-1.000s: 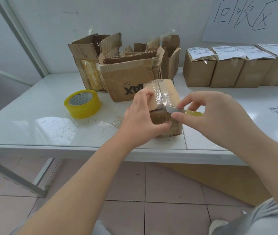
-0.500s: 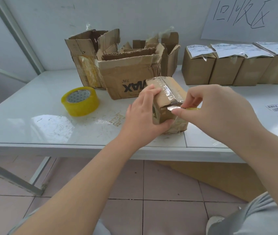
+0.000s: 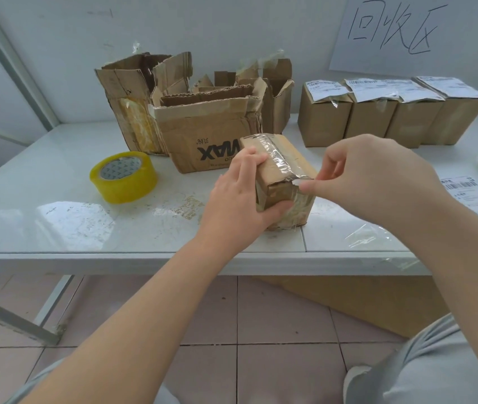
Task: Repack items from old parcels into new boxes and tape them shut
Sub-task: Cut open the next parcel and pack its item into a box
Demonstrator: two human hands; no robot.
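Note:
A small brown parcel (image 3: 287, 158), wrapped in shiny clear tape, stands on the white table (image 3: 57, 223) near its front edge. My left hand (image 3: 237, 199) grips the parcel's left side, thumb under its near face. My right hand (image 3: 378, 176) pinches a small silvery blade (image 3: 300, 180) at the parcel's near top edge, on the tape seam. The fingers hide most of the blade. A yellow roll of tape (image 3: 124, 176) lies flat to the left of the parcel.
Torn, opened old boxes (image 3: 202, 135) stand behind the parcel. Several closed boxes with shipping labels (image 3: 378, 118) line the back right. Loose label sheets (image 3: 471, 191) and clear film (image 3: 369, 233) lie at the right. Flat cardboard (image 3: 378, 301) sits on the floor under the table.
The parcel has turned so its taped top faces up more. My right hand has slid the blade along to the near top edge; the yellow handle is now hidden.

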